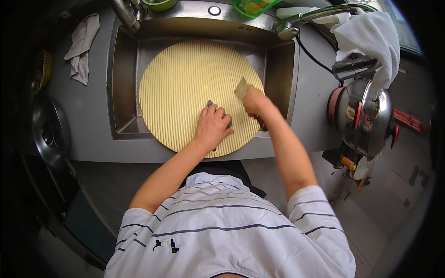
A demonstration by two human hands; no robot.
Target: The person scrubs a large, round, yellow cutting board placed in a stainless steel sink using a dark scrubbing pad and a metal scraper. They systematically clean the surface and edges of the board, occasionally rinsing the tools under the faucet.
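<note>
A large round, pale-yellow ridged board (184,90) lies across the steel sink, its near edge over the counter's front. My left hand (213,127) presses a grey scouring pad (209,103) onto the board's lower middle; fingers cover most of the pad. Over the board's right part, my right hand (255,102) grips a tool with a flat, pale metal blade (241,89), perhaps a scraper or a knife. Its handle is mostly hidden in the fist, so the exact kind cannot be told.
Behind the board stand the sink's rim (194,10), a faucet (288,29) and a green basket (252,8). A striped cloth (81,45) and a pan lid (50,133) lie left. At right are a white towel (368,38) and a steel pot (372,121).
</note>
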